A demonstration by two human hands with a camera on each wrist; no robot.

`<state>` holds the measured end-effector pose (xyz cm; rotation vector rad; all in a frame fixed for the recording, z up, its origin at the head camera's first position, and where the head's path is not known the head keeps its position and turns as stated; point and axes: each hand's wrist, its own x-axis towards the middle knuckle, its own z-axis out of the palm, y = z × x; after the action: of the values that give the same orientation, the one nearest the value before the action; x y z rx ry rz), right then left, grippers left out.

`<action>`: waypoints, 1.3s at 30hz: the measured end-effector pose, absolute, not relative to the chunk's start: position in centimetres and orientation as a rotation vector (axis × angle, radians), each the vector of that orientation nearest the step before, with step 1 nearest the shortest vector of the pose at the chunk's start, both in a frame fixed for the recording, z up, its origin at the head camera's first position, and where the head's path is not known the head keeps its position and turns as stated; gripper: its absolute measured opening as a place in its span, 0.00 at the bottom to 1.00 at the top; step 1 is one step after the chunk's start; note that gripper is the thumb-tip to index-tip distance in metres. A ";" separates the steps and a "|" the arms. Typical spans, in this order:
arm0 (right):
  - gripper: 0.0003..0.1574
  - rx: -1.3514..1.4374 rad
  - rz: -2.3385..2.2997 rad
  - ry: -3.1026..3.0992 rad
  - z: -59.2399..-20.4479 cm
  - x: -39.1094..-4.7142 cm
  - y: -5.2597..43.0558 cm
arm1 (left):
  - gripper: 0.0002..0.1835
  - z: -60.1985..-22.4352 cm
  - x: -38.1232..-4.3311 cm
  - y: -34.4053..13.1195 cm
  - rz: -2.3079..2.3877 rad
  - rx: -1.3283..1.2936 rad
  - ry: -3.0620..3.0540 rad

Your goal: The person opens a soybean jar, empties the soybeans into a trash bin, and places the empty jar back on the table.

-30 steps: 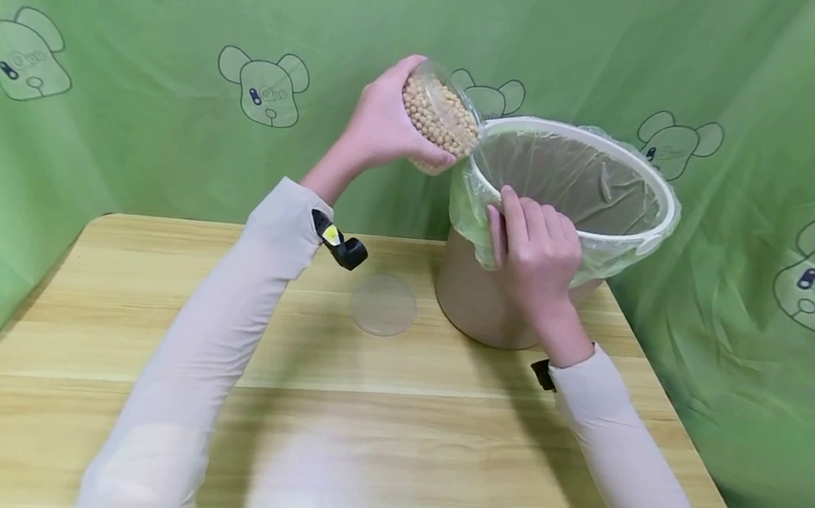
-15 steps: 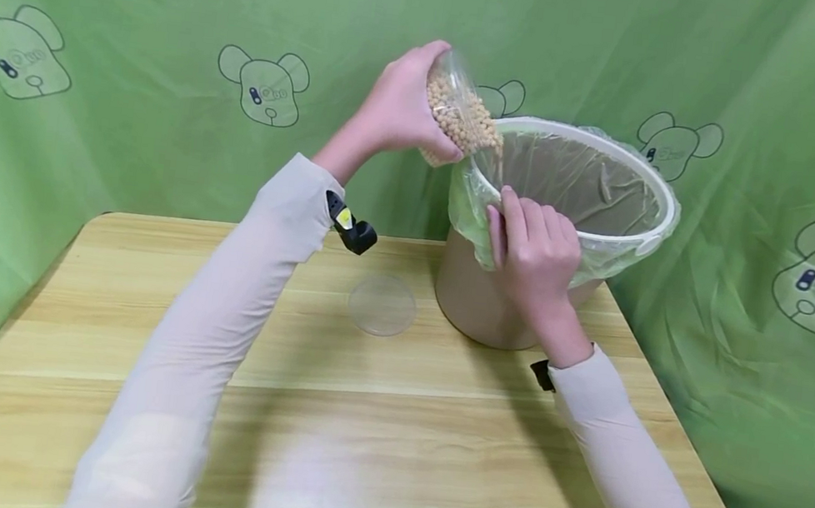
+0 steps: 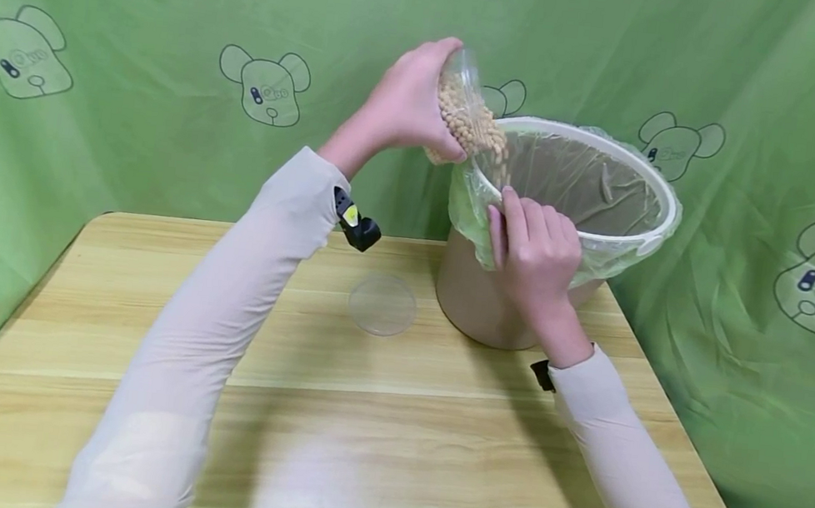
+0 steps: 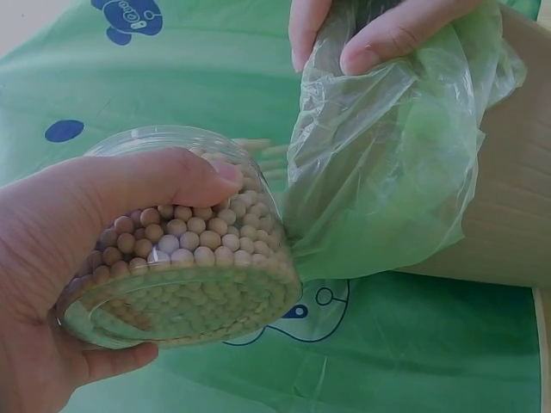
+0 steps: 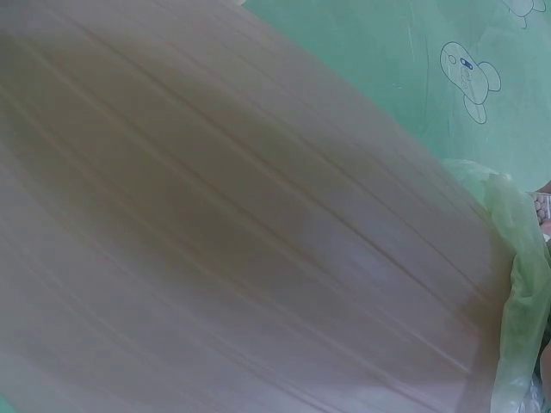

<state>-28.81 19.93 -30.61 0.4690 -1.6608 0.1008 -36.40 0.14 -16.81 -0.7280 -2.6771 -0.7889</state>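
My left hand (image 3: 413, 100) grips a clear plastic jar (image 4: 185, 292) full of small round beige balls (image 4: 202, 232). The jar is tilted over the left rim of a trash can (image 3: 486, 296), and balls spill from its mouth into the can. A thin green bag (image 4: 387, 172) lines the can and folds over its white rim (image 3: 594, 137). With fingers over the rim's near left side, my right hand (image 3: 539, 252) holds rim and bag. In the right wrist view the can's ribbed wall (image 5: 215, 206) fills most of the picture.
A clear round lid (image 3: 382, 306) lies on the wooden table (image 3: 358, 424), left of the can. Green curtain (image 3: 164, 134) with printed bear heads hangs behind and at both sides. The can stands near the table's back right.
My left hand has moved right and slightly up, tilting the jar further over the rim. Balls now pour out, where one second ago they lay inside. My right hand stays put.
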 end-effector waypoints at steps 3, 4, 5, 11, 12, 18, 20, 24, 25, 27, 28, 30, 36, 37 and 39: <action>0.15 0.470 0.101 -1.661 -30.6 -28.8 19.9 | 0.71 -16.6 -36.3 0.3 -0.669 -0.684 -2.709; 0.15 0.470 0.101 -1.661 -30.6 -28.8 19.9 | 0.71 -16.5 -36.3 0.3 -0.630 -0.675 -2.716; 0.15 0.471 0.102 -1.661 -30.6 -28.8 19.9 | 0.71 -16.5 -36.3 0.4 -0.594 -0.664 -2.721; 0.15 0.471 0.106 -1.662 -30.5 -28.8 20.0 | 0.71 -16.1 -36.3 0.7 -0.494 -0.659 -2.728; 0.15 0.471 0.105 -1.663 -30.5 -28.9 20.0 | 0.71 -16.1 -36.3 0.8 -0.487 -0.663 -2.727; 0.15 0.472 0.099 -1.662 -30.6 -28.9 20.1 | 0.70 -16.2 -36.3 1.1 -0.452 -0.690 -2.716; 0.16 0.471 0.097 -1.661 -30.6 -28.8 20.1 | 0.69 -16.3 -36.3 1.1 -0.450 -0.693 -2.714; 0.16 0.471 0.095 -1.662 -30.6 -28.8 20.1 | 0.69 -16.3 -36.2 1.2 -0.447 -0.697 -2.713; 0.16 0.471 0.094 -1.662 -30.6 -28.8 20.1 | 0.69 -16.3 -36.2 1.2 -0.446 -0.698 -2.713; 0.16 0.470 0.094 -1.663 -30.6 -28.8 20.1 | 0.70 -16.3 -36.2 1.2 -0.442 -0.702 -2.712; 0.16 0.470 0.093 -1.664 -30.6 -28.8 20.1 | 0.70 -16.2 -36.2 1.3 -0.441 -0.703 -2.713; 0.16 0.471 0.094 -1.663 -30.6 -28.8 20.1 | 0.70 -16.2 -36.1 1.3 -0.434 -0.706 -2.712; 0.15 0.473 0.102 -1.661 -30.5 -28.8 20.0 | 0.71 -16.0 -36.0 1.4 -0.397 -0.730 -2.710; 0.15 0.473 0.103 -1.661 -30.5 -28.8 20.0 | 0.71 -16.0 -36.0 1.4 -0.390 -0.734 -2.709; 0.15 0.472 0.100 -1.662 -30.5 -28.8 20.0 | 0.72 -16.1 -36.0 1.5 -0.385 -0.743 -2.702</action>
<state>-28.82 19.99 -30.54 0.4721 -1.6624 0.1002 -36.01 1.46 -16.06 -0.7432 -2.7021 -0.3854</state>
